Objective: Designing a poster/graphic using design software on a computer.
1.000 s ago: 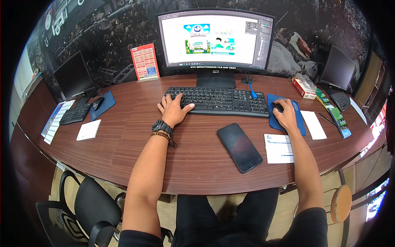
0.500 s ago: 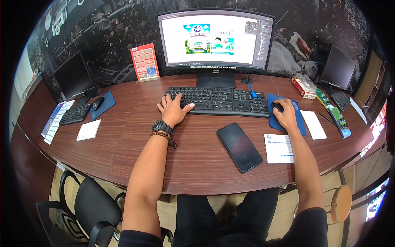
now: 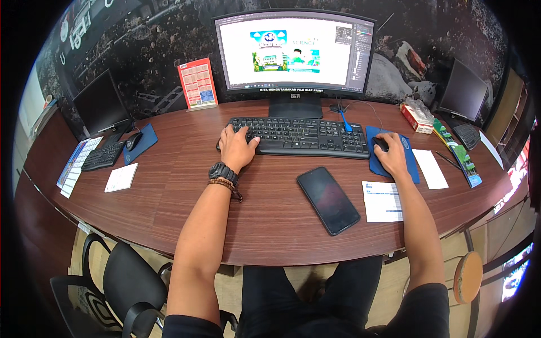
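Note:
My left hand (image 3: pixel 238 151) rests with its fingers spread on the left end of a black keyboard (image 3: pixel 307 138). A dark watch (image 3: pixel 223 172) and a beaded bracelet (image 3: pixel 221 183) circle that wrist. Over at the right, my right hand (image 3: pixel 394 158) is curled over a black computer mouse (image 3: pixel 381 144), which lies on a blue mouse pad (image 3: pixel 411 163). Behind the keyboard stands a large monitor (image 3: pixel 332 56), showing two colourful graphics side by side on a white canvas. A smartphone (image 3: pixel 328 200) with a dark screen lies face up between my forearms.
A printed sheet (image 3: pixel 382 201) lies partly beneath my right forearm, a white paper (image 3: pixel 430 169) beyond it. A red desk calendar (image 3: pixel 197 84) stands left of the monitor. Further monitors flank the desk (image 3: pixel 169 169). A black chair (image 3: pixel 132 276) is at lower left, a round stool (image 3: pixel 468 278) at lower right.
My left hand's fingers and thumb have shifted slightly on the keyboard, drawing a little closer together. My right hand stays on the mouse in nearly the same place.

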Demonstrator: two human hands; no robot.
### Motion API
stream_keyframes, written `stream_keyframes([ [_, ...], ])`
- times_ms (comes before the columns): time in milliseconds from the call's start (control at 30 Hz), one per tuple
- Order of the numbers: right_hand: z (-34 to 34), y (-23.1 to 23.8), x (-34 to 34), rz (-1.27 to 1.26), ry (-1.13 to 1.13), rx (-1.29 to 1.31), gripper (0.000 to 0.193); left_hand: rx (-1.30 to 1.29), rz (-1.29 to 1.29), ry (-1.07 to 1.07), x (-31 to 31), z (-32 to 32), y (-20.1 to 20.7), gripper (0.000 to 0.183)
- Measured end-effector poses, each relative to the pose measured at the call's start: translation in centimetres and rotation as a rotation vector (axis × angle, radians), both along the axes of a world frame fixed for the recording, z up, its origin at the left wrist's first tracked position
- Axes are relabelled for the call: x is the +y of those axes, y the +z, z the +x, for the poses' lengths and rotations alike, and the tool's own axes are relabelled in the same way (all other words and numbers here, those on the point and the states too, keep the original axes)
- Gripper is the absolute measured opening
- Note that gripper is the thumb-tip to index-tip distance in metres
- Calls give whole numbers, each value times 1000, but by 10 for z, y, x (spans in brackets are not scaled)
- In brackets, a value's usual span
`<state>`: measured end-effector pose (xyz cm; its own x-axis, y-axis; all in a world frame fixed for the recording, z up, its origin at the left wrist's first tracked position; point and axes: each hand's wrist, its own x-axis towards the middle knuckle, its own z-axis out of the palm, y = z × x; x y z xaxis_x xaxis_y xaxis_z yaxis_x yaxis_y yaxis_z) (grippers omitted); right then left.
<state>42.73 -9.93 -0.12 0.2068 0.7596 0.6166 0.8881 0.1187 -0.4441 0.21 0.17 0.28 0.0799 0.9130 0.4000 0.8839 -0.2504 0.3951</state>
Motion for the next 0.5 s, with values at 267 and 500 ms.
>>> stream_keyframes([
  [267, 0, 0, 0, -17, 13, -6, 33, 14, 47, 57, -3, 2, 3, 58],
  [500, 1, -1, 0, -18, 29, -10, 32, 26, 33, 57, -3, 2, 4, 61],
])
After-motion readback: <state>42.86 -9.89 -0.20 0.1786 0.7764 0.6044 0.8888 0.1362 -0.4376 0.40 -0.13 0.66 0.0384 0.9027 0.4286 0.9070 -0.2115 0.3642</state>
